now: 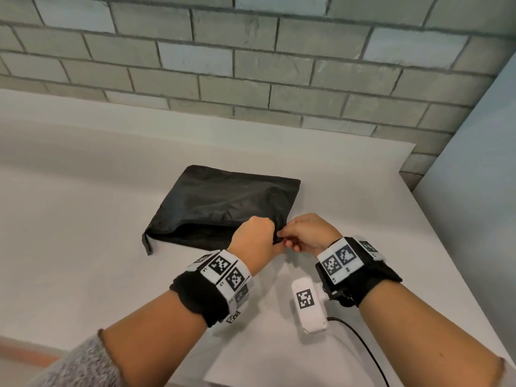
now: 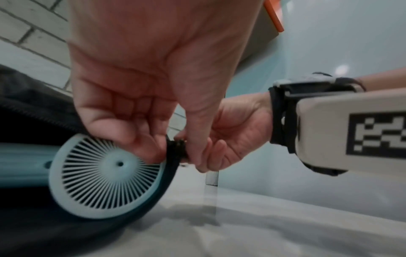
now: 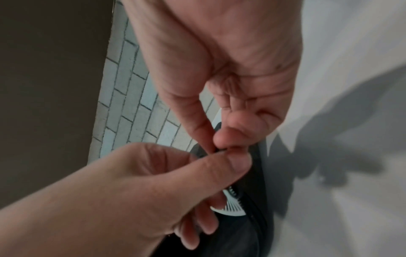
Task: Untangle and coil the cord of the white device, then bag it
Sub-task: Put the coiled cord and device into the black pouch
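Head view: a black bag lies mid-counter; both hands meet at its right corner. Left wrist view: the left hand pinches the bag's edge beside the white device inside. Right wrist view: the right hand pinches the zipper pull. Likely best: hold the fabric taut and draw the pull steadily.

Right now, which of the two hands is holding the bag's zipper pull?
The right hand pinches the zipper pull; the left hand grips the black bag fabric beside it.
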The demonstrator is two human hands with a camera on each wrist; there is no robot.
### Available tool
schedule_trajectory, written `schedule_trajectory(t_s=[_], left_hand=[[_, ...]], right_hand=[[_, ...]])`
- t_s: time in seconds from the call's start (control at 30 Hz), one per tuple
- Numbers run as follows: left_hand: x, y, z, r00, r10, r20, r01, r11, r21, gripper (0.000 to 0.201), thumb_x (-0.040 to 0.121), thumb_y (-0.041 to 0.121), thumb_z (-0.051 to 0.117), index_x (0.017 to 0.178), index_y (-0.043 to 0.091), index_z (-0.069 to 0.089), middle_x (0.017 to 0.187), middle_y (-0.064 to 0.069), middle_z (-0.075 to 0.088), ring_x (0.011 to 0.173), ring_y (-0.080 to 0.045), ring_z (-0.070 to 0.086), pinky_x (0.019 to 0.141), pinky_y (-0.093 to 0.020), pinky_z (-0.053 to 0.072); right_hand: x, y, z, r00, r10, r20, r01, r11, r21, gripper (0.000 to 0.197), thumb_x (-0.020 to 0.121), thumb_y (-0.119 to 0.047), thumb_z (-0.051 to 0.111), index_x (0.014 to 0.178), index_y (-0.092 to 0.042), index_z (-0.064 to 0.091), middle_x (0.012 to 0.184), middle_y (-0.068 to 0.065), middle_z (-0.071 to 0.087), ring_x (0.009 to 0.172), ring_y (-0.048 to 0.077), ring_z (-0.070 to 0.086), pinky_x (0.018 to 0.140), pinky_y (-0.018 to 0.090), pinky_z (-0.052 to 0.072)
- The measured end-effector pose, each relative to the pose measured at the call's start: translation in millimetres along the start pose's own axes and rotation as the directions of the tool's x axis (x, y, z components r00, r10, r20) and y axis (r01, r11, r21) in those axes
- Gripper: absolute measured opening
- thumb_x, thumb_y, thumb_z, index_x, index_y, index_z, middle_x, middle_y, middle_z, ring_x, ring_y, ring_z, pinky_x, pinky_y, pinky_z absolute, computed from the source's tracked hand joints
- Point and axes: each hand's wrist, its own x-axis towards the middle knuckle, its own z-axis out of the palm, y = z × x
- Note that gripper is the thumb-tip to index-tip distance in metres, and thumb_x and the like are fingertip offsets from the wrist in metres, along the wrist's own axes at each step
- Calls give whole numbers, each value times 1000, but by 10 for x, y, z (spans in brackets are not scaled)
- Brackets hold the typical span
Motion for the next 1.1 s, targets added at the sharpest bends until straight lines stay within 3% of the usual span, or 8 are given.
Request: schedule_trajectory(t_s=[0.1,0.3,0.4,0.53,0.67,0.77,0.97,1.1], left_hand=[[2,-1,23,999,28,32,-28,1000,-3,26,87,23,53,81,-1,60,64,-3,49,74,-28,57,63,-30,39],[-26,-131,-13,996,51,76,-36,980,-197,29,88,24,57,71,1,64,55,-2,49,58,-17,48,60,-29,41],[-64,-272,-34,996,-65,66,84,938,-337,30,87,26,58,74,1,68,63,-6,60,59,-15,55,66,-29,50],[-155,-663,-156,980,-187,70,199,899,-391,26,85,27,61,66,11,70,53,2,57,40,0,49,49,-8,39],[-285,-1252,-372,902,-418,111,421,789,-447,27,83,24,64,62,8,68,40,4,51,39,-11,43,42,-18,36],[-403,-1646,-609,829,-545,126,550,753,-360,26,82,24,65,67,3,71,38,4,53,43,-14,44,46,-21,36],[-482,-1854,-854,766,-608,210,619,785,15,26,83,22,61,63,6,67,55,-3,56,50,-16,48,45,-22,34],[-395,-1595,-871,856,-516,-14,510,842,174,28,82,35,61,82,7,63,82,-7,58,83,-26,58,69,-31,43]], right_hand=[[1,-2,-9,1000,8,-27,-8,1000,5,12,76,3,59,65,0,57,57,15,55,45,16,49,44,22,39],[-31,40,-69,999,1,40,-7,986,167,19,80,12,53,64,3,54,55,14,51,35,12,51,38,18,45],[-31,53,-94,999,12,40,-20,979,204,15,83,12,51,70,5,54,58,14,51,33,9,52,38,16,46],[-36,109,-173,1000,16,24,-22,970,244,15,85,12,49,72,7,55,57,13,53,34,6,53,41,14,48],[-68,167,-237,1000,26,-1,-25,974,223,18,84,14,48,71,5,55,66,13,50,51,15,53,42,14,49],[-102,207,-266,999,53,-1,-51,979,197,18,84,14,49,70,4,56,66,13,51,58,17,49,43,15,50],[-134,201,-268,994,95,49,-99,990,96,18,81,13,53,68,2,58,45,8,62,39,9,57,44,17,51],[-251,157,-179,997,79,13,-78,995,-66,8,84,-5,60,88,1,58,64,13,66,49,16,62,47,23,52]])
